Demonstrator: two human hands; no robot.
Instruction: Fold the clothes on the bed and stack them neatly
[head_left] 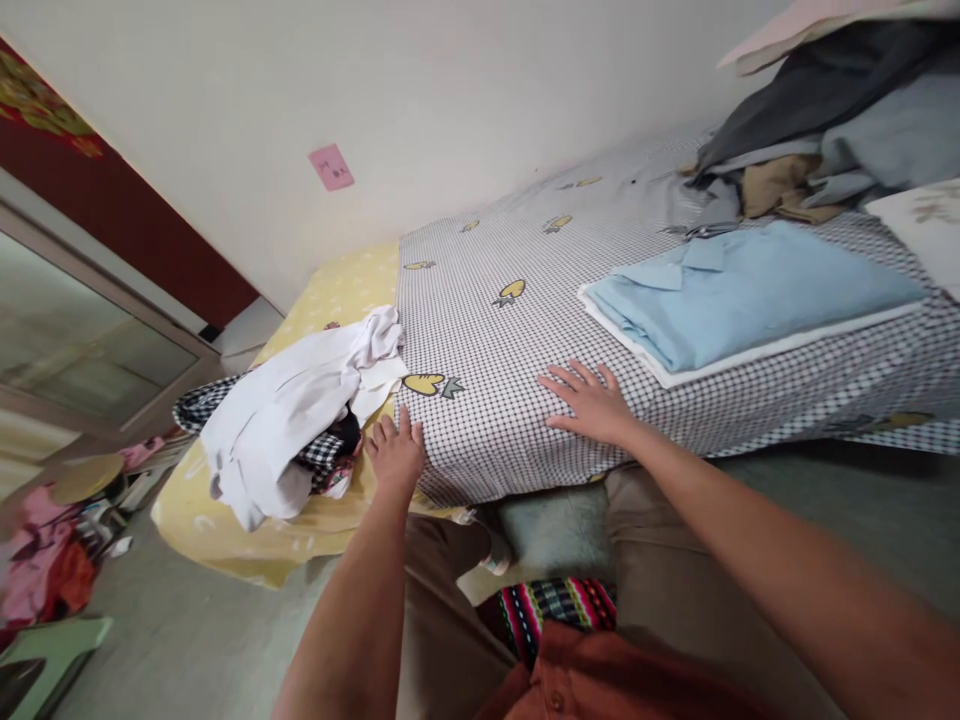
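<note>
From my end, the left grip and the right grip are both spread wide and empty, palms down at the near side of the checked sheet, which I judge thin, soft and easily rucked. The white garment lies crumpled on the yellow cloth, just beside the left grip; it looks light and limp, so I'd pinch a loose edge. Near the right grip, the folded blue shirt should need support from beneath to keep its folds.
</note>
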